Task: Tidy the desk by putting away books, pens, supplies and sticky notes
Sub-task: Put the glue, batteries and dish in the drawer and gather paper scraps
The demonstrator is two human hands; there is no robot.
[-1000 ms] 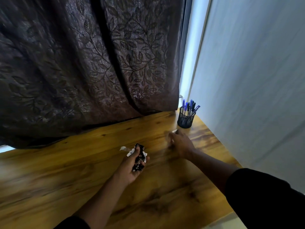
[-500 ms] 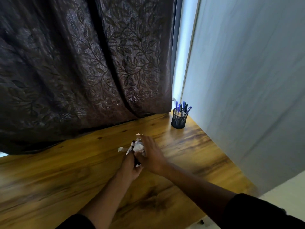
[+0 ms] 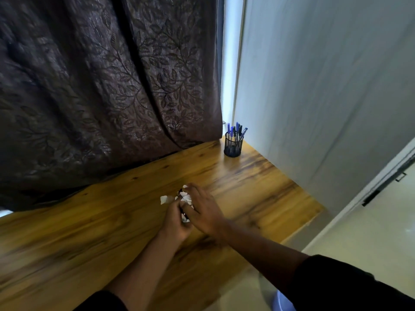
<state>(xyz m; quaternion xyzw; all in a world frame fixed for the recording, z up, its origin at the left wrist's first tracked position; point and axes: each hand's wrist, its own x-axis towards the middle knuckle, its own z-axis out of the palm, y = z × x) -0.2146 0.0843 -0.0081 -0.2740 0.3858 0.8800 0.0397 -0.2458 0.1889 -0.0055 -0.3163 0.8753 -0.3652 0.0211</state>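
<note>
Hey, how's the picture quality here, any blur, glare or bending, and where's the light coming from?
Head view: daylight enters through the gap beside the curtain, brightening the wall behind the pen holder; the near desk is smeared and soft; wide-angle distortion bends the wall edges; no strong glare; both hands fairly sharp.

Glossy wood desk (image 3: 112, 232), embossed cloth curtain (image 3: 101, 86)
Crumpled white paper (image 3: 186, 198); black wire-mesh pen cup (image 3: 233, 145), upper right

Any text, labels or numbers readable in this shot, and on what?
None can be read.
Crumpled paper held between left hand and right hand: no print shows.
Pens in the mesh cup: any markings are too small to read.
Curtain: leaf pattern only, no words.
</note>
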